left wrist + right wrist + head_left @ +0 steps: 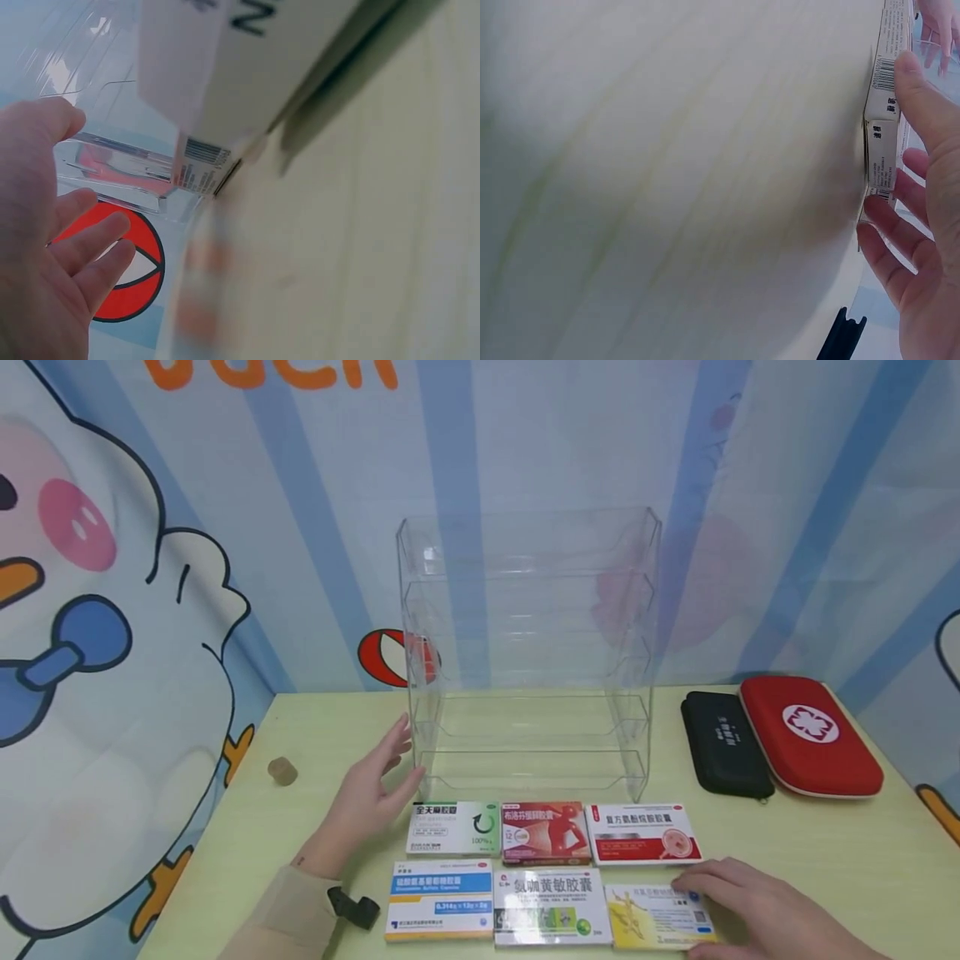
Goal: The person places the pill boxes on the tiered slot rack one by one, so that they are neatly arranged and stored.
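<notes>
I see the two hands working well apart over the pale tabletop (330, 727). My left hand (367, 814) is at the left side of the clear tiered rack (536, 772), its thumb by the front edge and its fingers loosely spread; I can't tell how firmly it touches the plastic, but it isn't clamped on anything. My right hand (772, 910) is at the right end of the yellow-and-white box (660, 917), thumb and fingers apart, with fingertips against the box's edge rather than closed round it.

That box is the rightmost of the front row, just in front of the rack. Beside it I have the white-and-green box (551, 906) in the middle and the blue-and-white box (440, 900) on the left. Behind them, nearer the rack, lie the green-topped box (453, 828), the red box (545, 833) and the red-and-white box (642, 833), all flat, printed face up.

Off to the right, a black case (723, 743) lies beside a red case (813, 735). At far left sits a small brown piece (282, 771). A striped cartoon backdrop (322, 527) hangs behind.
</notes>
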{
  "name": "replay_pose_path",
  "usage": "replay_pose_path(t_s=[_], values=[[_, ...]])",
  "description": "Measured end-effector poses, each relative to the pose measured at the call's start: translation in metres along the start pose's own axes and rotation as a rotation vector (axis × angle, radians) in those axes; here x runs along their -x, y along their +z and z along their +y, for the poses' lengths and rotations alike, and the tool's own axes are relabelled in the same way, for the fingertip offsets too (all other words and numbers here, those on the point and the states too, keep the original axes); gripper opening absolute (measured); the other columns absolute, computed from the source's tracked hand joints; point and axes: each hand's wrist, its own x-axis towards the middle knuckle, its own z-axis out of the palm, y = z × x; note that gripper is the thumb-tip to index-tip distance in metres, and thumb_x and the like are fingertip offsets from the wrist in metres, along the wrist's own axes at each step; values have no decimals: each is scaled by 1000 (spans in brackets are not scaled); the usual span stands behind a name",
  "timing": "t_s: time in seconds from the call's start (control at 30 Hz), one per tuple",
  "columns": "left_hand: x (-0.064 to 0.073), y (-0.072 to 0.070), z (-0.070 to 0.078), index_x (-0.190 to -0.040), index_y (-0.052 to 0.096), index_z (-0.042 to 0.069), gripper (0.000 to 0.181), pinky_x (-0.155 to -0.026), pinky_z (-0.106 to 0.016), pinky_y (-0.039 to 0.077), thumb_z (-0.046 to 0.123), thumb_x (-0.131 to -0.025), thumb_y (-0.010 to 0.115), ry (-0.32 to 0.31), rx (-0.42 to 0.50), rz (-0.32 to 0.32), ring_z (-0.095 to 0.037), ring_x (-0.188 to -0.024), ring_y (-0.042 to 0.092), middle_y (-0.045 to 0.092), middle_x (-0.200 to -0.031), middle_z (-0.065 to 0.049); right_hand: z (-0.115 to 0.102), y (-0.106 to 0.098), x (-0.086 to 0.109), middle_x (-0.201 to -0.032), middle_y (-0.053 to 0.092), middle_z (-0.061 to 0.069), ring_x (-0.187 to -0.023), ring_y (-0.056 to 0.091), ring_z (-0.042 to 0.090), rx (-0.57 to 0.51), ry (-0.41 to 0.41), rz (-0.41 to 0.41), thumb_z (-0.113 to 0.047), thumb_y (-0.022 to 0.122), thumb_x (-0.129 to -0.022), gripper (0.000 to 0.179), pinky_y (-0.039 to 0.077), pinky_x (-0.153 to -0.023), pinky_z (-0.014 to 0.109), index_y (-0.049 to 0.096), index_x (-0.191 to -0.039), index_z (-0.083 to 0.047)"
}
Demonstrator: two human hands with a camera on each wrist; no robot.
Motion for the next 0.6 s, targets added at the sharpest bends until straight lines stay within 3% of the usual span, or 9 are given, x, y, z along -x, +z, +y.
replay_pose_path(t_s=[0.2, 0.37, 0.6], values=[[1, 2, -3, -178, 19, 29, 87, -120, -49, 53, 28, -109, 71, -9, 17, -15, -33, -151, 60, 53, -170, -9, 2, -2, -3, -138, 64, -6, -122, 57, 20, -53, 4, 0, -69, 93, -71, 91, 68, -93, 46, 67, -149, -31], [2, 4, -6, -178, 19, 31, 86, -119, -50, 54, 28, -109, 70, -6, 43, -15, -33, -149, 62, 61, -163, -11, 3, -4, -6, -135, 61, -4, -120, 57, 20, -158, 8, -7, -59, 95, -74, 85, 66, -85, 28, 67, -149, -29], [4, 6, -9, -176, 22, 39, 82, -113, -55, 58, 32, -110, 70, -69, 106, -30, -36, -143, 67, 62, -162, -12, 5, -6, -5, -142, 61, 1, -117, 61, 19, -199, -35, 28, -55, 93, -82, 71, 65, -83, 22, 69, -144, -29]])
